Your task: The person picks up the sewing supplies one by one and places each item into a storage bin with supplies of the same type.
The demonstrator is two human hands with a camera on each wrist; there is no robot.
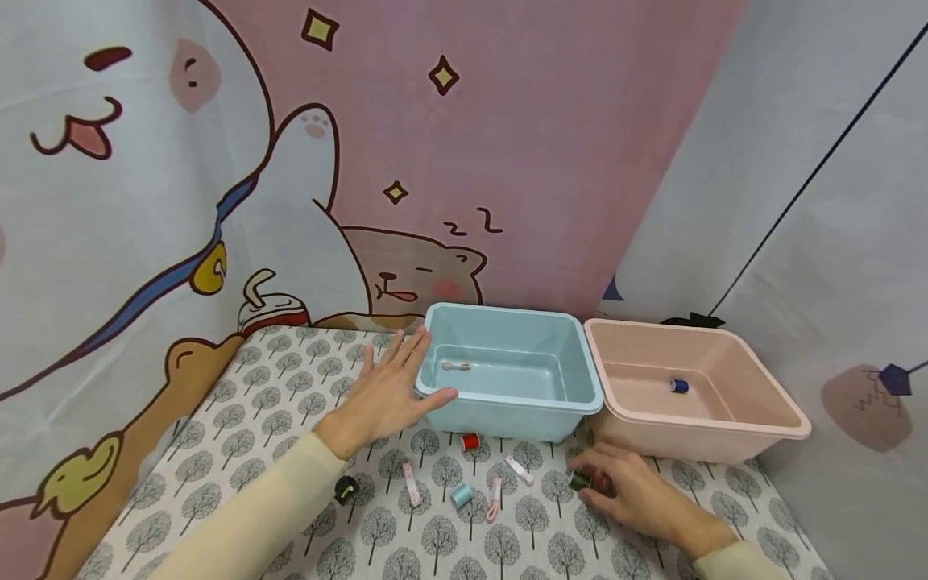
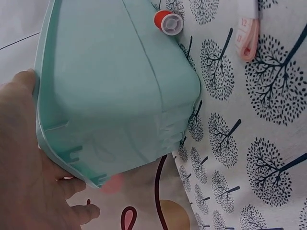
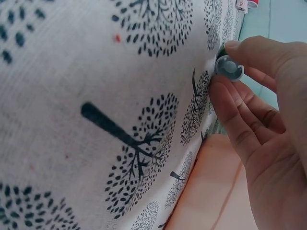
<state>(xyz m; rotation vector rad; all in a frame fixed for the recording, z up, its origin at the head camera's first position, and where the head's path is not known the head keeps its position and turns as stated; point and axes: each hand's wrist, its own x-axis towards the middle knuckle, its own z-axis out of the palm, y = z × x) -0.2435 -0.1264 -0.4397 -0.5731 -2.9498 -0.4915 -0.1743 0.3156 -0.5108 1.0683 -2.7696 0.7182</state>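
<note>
My left hand rests on the left rim of the light blue bin, fingers straight along the side and thumb over the front edge. A small folded bundle lies inside that bin. On the cloth before the pink bin, my right hand pinches a dark green thread spool between thumb and fingers. The right wrist view shows the spool's pale end low against the cloth. A dark blue thread spool lies in the pink bin.
Before the bins lie a red spool, a light blue spool, a pink tape measure, a pink folded bundle, a white strip and a black bundle. A printed curtain hangs behind.
</note>
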